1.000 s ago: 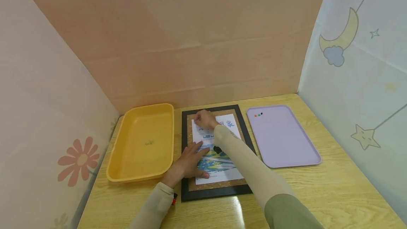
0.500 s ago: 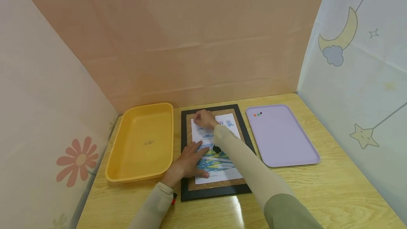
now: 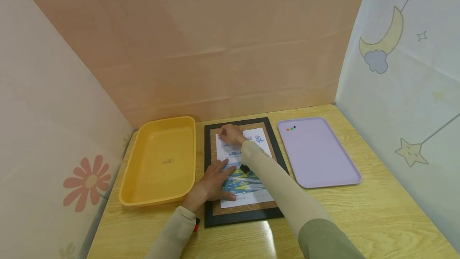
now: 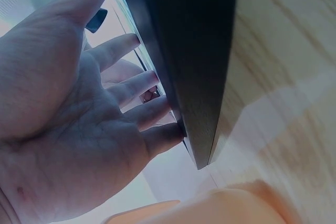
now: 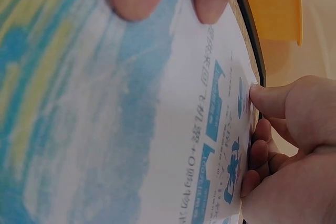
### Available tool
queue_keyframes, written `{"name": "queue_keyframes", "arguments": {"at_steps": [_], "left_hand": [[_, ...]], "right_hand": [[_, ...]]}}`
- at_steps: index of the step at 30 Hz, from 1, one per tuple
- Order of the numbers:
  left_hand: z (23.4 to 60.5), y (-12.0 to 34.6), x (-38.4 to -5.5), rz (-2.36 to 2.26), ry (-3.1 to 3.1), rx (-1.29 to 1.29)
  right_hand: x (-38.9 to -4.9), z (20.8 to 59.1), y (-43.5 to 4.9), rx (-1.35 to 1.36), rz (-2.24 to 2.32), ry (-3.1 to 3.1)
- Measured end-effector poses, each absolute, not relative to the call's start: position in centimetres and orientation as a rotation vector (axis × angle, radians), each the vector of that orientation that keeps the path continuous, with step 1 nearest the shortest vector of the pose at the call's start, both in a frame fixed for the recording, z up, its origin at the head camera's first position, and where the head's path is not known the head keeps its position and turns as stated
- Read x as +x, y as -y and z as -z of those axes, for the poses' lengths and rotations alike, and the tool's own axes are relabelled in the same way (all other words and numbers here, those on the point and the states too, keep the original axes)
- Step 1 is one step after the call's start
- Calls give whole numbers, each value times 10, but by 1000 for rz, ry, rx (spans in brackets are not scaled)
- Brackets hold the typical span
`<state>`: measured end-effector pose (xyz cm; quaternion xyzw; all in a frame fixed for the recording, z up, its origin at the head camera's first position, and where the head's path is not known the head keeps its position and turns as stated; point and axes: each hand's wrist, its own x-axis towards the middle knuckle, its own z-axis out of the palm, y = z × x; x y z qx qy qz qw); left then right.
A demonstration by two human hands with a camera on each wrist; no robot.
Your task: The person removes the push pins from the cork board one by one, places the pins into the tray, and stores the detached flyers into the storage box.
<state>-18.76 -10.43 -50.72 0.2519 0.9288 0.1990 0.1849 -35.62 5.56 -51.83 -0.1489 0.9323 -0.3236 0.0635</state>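
A white printed sheet (image 3: 248, 200) with blue and yellow artwork lies on a cork board (image 3: 226, 211) in a black frame (image 3: 235, 221). My left hand (image 3: 213, 181) rests spread over the sheet's left side; its fingers reach past the frame edge in the left wrist view. At the sheet's far left corner, my right hand (image 3: 231, 135) has its fingers curled, and its thumb (image 5: 268, 99) presses down right at the paper's edge. Only a tiny pale bit shows under that thumb tip; I cannot tell what it is.
A deep yellow tray (image 3: 158, 202) stands left of the board, close to my left wrist. To the right lies a shallow lilac tray (image 3: 320, 155) with small orange (image 3: 287, 129), green (image 3: 292, 128) and black (image 3: 294, 127) pieces in its far left corner. Fabric walls enclose the table.
Both hands stay in place on the sheet. The head view has shifted very slightly.
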Motion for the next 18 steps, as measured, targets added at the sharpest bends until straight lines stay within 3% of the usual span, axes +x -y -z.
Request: {"name": "queue_keyframes", "arguments": {"at_steps": [18], "left_hand": [[509, 109, -188, -584, -2596, 709]], "right_hand": [[-356, 523, -51, -362, 1036, -2786]]}}
